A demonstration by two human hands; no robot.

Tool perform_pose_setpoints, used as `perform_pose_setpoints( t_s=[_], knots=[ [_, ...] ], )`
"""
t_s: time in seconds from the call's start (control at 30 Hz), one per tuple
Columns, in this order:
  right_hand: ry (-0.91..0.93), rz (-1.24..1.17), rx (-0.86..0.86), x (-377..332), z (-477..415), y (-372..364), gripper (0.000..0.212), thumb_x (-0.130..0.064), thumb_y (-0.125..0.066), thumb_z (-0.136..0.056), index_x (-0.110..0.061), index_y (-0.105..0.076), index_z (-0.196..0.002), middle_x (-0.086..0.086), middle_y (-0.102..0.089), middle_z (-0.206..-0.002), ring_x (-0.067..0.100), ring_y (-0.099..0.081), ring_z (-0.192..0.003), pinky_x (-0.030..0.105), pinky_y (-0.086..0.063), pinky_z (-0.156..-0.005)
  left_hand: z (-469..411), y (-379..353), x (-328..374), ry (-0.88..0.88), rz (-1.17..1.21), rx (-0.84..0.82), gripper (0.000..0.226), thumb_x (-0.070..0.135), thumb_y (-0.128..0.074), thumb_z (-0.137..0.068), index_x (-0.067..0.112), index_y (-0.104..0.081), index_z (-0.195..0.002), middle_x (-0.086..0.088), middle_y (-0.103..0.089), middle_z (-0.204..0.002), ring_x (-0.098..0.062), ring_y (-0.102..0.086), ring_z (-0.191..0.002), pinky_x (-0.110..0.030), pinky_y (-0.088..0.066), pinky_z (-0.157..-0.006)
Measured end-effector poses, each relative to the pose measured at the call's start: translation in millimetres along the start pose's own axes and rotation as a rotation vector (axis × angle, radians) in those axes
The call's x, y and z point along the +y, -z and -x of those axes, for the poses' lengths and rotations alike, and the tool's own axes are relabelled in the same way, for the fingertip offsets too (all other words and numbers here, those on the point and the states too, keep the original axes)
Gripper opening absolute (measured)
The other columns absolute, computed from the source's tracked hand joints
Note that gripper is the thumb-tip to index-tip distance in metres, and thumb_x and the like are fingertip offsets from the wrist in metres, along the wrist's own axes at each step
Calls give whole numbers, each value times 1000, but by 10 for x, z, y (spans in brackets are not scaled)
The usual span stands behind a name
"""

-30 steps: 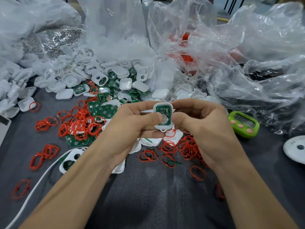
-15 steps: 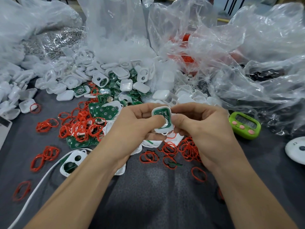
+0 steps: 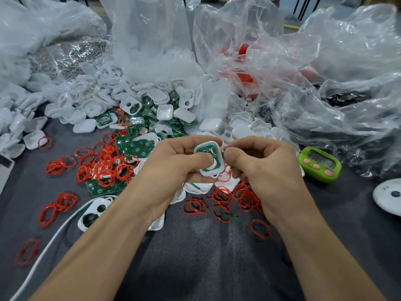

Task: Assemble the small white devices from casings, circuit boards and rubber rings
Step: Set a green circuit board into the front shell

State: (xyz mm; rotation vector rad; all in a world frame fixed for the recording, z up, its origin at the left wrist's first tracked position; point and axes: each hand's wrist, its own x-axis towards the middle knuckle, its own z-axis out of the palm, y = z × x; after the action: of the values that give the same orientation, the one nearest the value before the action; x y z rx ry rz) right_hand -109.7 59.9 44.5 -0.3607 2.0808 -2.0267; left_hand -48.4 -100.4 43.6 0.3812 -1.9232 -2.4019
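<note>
Casing (image 3: 210,172) with circuit board (image 3: 206,149) now tilted left between the hands, left hand (image 3: 173,170) gripping it, thumb still pressing board, right hand (image 3: 267,170) pinching right edge, thumb off board.

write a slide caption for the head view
Left hand and right hand grip a white casing with a green circuit board inside, above a grey table strewn with red rubber rings

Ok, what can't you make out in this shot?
Head view:
- Lower half of the circuit board in the held casing: covered by the thumb of the left hand.
- Contents of the plastic bags: veiled by crumpled film.
- Green timer's digits: blurred.
- White disc at right: cut off by the frame.
</note>
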Motion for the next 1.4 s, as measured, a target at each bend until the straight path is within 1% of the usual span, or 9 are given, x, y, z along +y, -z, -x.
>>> perform_pose_setpoints(
  t_s=[0.1,0.2,0.27,0.47,0.8,1.03,1.2,1.3,1.4],
  knots=[
    [19,95,-47,-5,7,10,15,-8,-83,-79,-20,-79,-72,-3,-73,-64,7,-62,-52,18,-48,-54,-1,3,-2,4,20,27,29,-11,-63,-89,12,-81,-95,-13,-79,-92,-20,-76,-77,-24,-60,-62],
    [72,269,-23,23,15,-3,10,-15,-82,-79,-24,-78,-75,-5,-75,-68,10,-69,-58,24,-51,-60,-2,-4,-13,13,13,41,26,-10,-64,-89,8,-80,-100,-13,-78,-91,-18,-75,-77,-26,-61,-62],
    [109,313,-8,31,27,-18,11,-16,-80,-79,-24,-76,-74,-6,-74,-66,9,-69,-58,22,-50,-57,-3,-9,-14,23,8,44,26,-10,-65,-89,6,-78,-103,-11,-78,-89,-17,-75,-75,-25,-61,-62],
    [165,344,-7,42,42,-49,11,-15,-78,-78,-24,-75,-72,-7,-73,-64,10,-68,-57,22,-52,-55,3,-1,3,56,26,42,26,-10,-64,-89,4,-78,-106,-11,-78,-87,-17,-74,-73,-25,-60,-60],
    [149,360,3,52,47,-57,13,-13,-79,-78,-24,-74,-72,-8,-73,-65,9,-68,-58,22,-53,-56,6,-3,-17,41,-13,48,27,-8,-65,-90,7,-78,-109,-14,-79,-94,-19,-75,-78,-26,-61,-62],
    [152,355,40,44,65,-66,17,-16,-81,-75,-25,-70,-66,-10,-69,-60,2,-61,-50,12,-43,-50,6,8,-16,60,19,31,26,-6,-64,-92,6,-78,-111,-14,-79,-96,-18,-75,-77,-26,-61,-62],
    [160,377,35,39,84,-90,16,-19,-80,-77,-24,-69,-67,-8,-69,-60,4,-60,-51,16,-44,-52,0,17,0,83,55,26,25,-9,-63,-90,6,-81,-100,-13,-78,-92,-21,-75,-76,-28,-62,-62],
    [183,444,44,43,100,-115,15,-20,-79,-78,-25,-68,-70,-9,-68,-60,6,-62,-52,17,-46,-52,-3,15,-9,86,59,17,25,-10,-61,-90,5,-80,-98,-14,-77,-92,-23,-74,-79,-34,-65,-68],
    [226,509,63,39,117,-140,17,-20,-79,-79,-26,-66,-71,-12,-65,-58,6,-61,-53,11,-41,-51,0,2,-21,76,53,20,27,-11,-60,-90,5,-81,-95,-15,-76,-88,-23,-73,-77,-33,-64,-67]
  ],
)
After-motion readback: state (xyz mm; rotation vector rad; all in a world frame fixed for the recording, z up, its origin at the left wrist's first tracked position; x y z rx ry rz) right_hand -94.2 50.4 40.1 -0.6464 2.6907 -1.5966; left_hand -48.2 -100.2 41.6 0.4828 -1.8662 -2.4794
